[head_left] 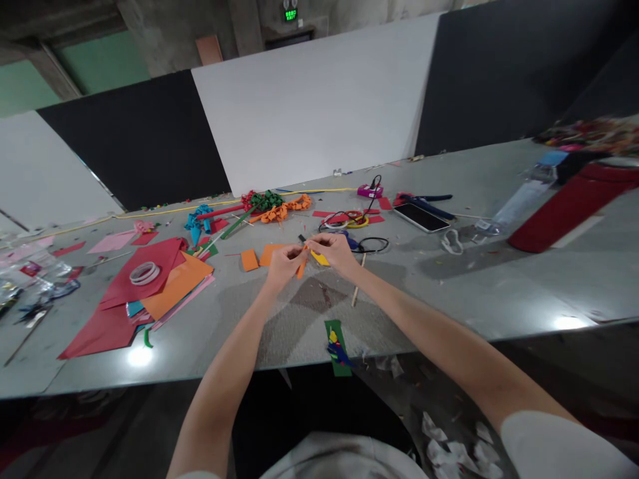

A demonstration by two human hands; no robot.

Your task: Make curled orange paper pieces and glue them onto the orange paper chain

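Both my hands meet over the middle of the grey table [449, 293]. My left hand [283, 264] is closed, pinching a narrow orange paper strip [301, 267] that hangs down between the hands. My right hand [337, 253] is closed too, gripping the same strip from the other side; a yellow bit [320, 258], maybe a tool or paper, shows under its fingers. Two orange paper pieces [249, 259] lie just behind my left hand. A thin wooden stick [356, 291] lies under my right wrist.
A pile of red, orange and pink paper sheets [150, 289] with a tape roll [144, 273] lies to the left. Curled paper ribbons [272, 206] sit farther back. A phone [421, 217], cables, a plastic bottle [519, 203] and a red cylinder [569, 206] are to the right. A green strip [337, 347] lies at the near edge.
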